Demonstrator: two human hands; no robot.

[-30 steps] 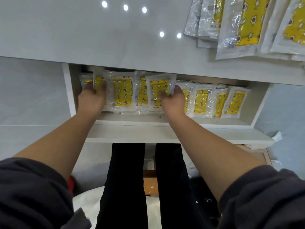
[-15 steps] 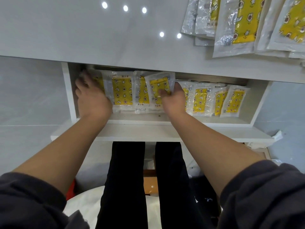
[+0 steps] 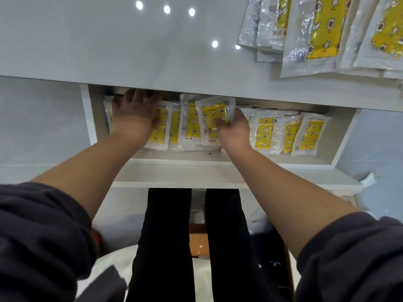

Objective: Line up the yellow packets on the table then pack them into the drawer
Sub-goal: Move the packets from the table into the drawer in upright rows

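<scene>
1. Packets first: the yellow packets [image 3: 265,132] lie in an overlapping row across the open drawer [image 3: 185,159], clear wrappers with yellow printed faces turned up, from its left wall to near its right wall
2. One tilted packet [image 3: 214,115] sits on top of the row near the middle, its upper end leaning left and reaching almost to the table's front edge
3. The right hand [image 3: 234,131] pinches this tilted packet at its lower right corner: the thumb lies across the yellow face, and the other fingers curl round the wrapper's right edge
4. The left hand [image 3: 133,115] lies palm down on the packets at the left end of the row, fingers spread and straight, the tips reaching into the shadow under the table edge
5. The drawer is pulled out below the table [image 3: 109,51], whose glossy white top hides the back part of the drawer and shows round bright light spots [image 3: 166,9]
6. More packets of the same kind lie in a loose overlapping pile [image 3: 320,35] on the table's far right, well apart from both hands
7. Both forearms are bare, with dark sleeves [image 3: 43,225] pushed up; below the drawer are legs in black trousers [image 3: 165,236] and a bit of a wooden seat [image 3: 198,238] between them
</scene>
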